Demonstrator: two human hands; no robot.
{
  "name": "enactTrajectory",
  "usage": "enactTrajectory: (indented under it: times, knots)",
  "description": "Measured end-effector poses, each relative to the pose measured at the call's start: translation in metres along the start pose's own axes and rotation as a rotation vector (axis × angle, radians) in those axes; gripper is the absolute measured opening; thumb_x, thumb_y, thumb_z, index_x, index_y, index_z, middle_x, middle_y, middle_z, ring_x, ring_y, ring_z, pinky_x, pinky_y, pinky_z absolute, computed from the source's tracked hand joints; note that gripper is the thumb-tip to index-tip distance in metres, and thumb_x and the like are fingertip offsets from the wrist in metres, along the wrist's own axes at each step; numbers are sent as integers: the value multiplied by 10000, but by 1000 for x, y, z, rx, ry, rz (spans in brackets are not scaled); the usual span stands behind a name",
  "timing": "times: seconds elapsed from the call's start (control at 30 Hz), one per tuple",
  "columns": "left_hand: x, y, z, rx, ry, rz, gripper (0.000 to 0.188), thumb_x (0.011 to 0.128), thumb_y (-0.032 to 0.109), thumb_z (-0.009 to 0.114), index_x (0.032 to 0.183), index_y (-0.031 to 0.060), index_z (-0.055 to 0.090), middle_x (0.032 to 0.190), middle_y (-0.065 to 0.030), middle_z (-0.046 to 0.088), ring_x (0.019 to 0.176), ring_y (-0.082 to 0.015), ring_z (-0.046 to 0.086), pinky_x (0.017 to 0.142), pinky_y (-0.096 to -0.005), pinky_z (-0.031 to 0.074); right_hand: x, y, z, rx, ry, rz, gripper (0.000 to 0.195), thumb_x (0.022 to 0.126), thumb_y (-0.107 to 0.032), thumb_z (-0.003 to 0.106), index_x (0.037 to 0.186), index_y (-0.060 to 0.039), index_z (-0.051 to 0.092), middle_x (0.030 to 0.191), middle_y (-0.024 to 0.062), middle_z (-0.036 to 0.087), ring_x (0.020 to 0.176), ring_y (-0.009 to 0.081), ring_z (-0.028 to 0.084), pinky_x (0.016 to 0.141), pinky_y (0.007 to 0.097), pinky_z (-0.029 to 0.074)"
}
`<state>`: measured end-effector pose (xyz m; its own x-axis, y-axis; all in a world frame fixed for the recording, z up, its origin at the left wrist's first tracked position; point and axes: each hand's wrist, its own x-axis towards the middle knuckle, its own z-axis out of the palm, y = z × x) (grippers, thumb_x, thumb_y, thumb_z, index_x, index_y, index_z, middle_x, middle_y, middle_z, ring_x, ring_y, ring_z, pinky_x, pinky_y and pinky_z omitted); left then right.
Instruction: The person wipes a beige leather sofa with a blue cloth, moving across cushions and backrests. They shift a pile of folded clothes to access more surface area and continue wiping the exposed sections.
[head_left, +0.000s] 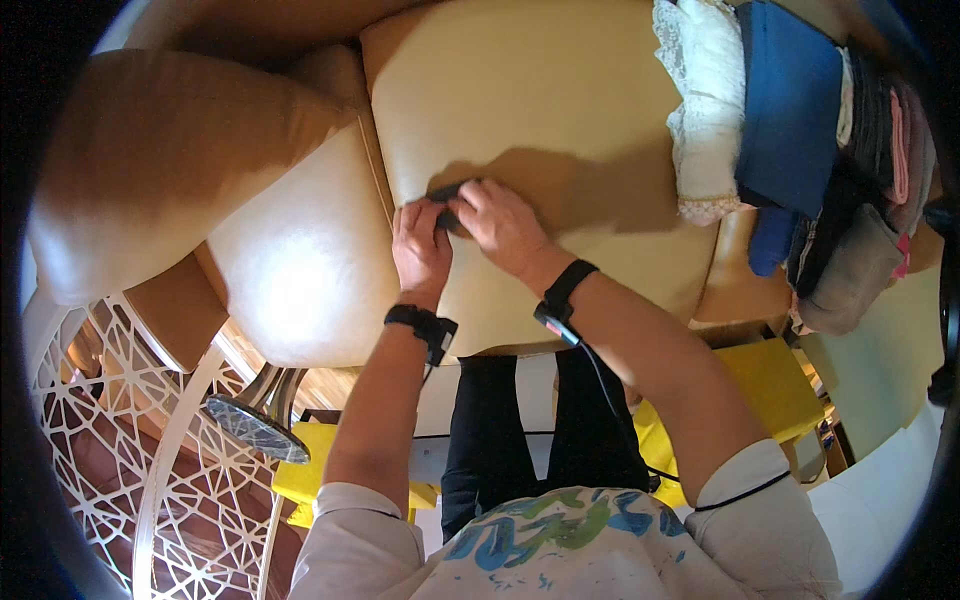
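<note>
Both my hands are closed on a small dark piece of fabric (448, 193), perhaps a sock, just above the tan leather sofa seat (570, 90). My left hand (421, 251) grips its lower left side, close to the seam between two cushions. From the right, my right hand (504, 225) pinches the same fabric with thumb and fingers. Most of the piece is hidden by my fingers, so its full shape cannot be made out. A black strap with a small device sits on each wrist.
Folded clothes are stacked at the right: a white lace garment (709, 112), a blue folded garment (791, 105) and a grey-brown bundle (855, 270). A leather cushion (172, 165) leans at the left. White lattice screens (105, 420) and yellow stools (772, 386) stand below.
</note>
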<state>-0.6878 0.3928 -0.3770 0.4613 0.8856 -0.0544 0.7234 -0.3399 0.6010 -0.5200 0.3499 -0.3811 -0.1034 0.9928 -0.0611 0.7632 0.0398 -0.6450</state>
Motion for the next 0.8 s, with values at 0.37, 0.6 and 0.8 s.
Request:
enactTrajectory:
  times: [0.37, 0.6, 0.8]
  knots:
    - [54, 68, 79, 75, 36, 205, 294, 817, 34, 641, 1110, 36, 672, 1130, -143, 631, 1060, -356, 602, 905, -463, 524, -28, 85, -49, -164, 209, 107, 349, 867, -74, 601, 1195, -107, 714, 1123, 93, 630, 1010, 342, 604, 851, 449, 531]
    - [-46, 83, 71, -45, -216, 130, 401, 791, -41, 672, 1184, 39, 681, 1178, -148, 625, 1088, -376, 616, 917, -466, 547, -121, 47, -45, -20, 88, 172, 320, 847, -78, 638, 1153, -138, 712, 1131, 93, 628, 1018, 327, 611, 865, 435, 538]
    - [131, 114, 86, 11, 92, 332, 358, 804, 18, 657, 1158, 72, 675, 1178, -115, 630, 1093, -337, 609, 907, -439, 546, 9, 125, -115, -234, 501, 49, 235, 837, -15, 635, 1038, -91, 729, 1076, 97, 666, 1001, 333, 633, 859, 437, 535]
